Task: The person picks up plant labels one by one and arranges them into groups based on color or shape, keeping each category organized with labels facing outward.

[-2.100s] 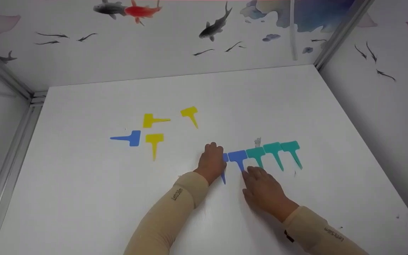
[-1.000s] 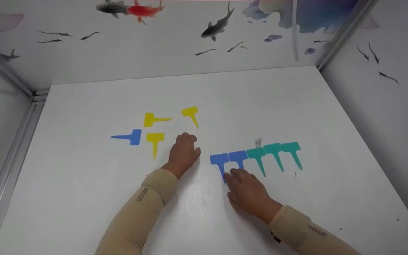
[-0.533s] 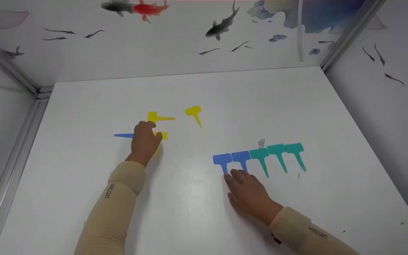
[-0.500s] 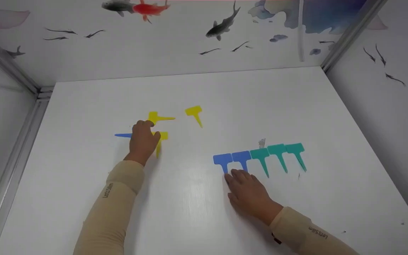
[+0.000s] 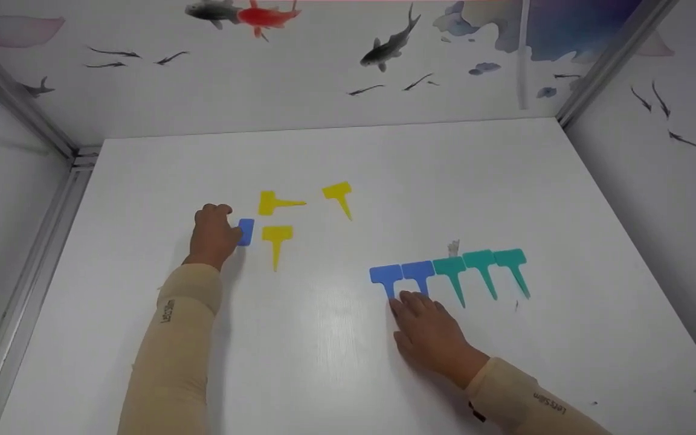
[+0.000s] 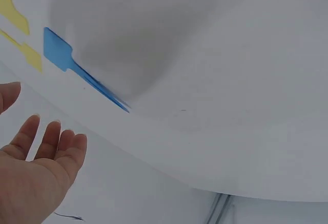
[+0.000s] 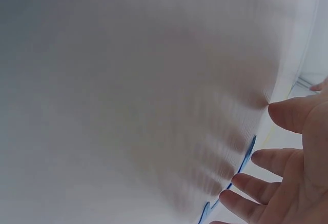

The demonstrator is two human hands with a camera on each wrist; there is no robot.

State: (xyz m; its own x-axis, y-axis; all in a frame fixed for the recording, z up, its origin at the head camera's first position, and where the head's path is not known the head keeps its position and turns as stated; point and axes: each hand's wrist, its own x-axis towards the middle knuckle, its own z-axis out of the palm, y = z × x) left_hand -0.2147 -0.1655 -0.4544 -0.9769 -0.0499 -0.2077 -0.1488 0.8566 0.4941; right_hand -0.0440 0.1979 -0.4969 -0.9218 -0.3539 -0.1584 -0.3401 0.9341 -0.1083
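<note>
While five T-shaped plant labels [image 5: 449, 266] are sitting in a row, four are lying loose

Because two blue labels [image 5: 386, 274] and three teal labels [image 5: 480, 259] are lining up, heads side by side and stems toward the person, the row is looking a little over half built, supposing all nine belong in it. Whether every edge is meeting is too fine to tell.

Outside the row, a third blue label [image 5: 247, 232] is lying sideways on the left of the white table [image 5: 324, 374]. A sideways yellow label [image 5: 267, 203], a tilted yellow label [image 5: 338, 191] and a nearer yellow label [image 5: 277, 234] are also lying apart, none joining the row yet.

The left hand [image 5: 212, 235] is hovering at the loose blue label, thumb spread wide from the fingers and nothing gripped; whether the thumb is touching the label cannot be told. The right hand [image 5: 435, 335] is resting below the row, fingers extended and spread, holding nothing, its fingertips lying at the two blue stems; whether they are pressing is unclear.
</note>
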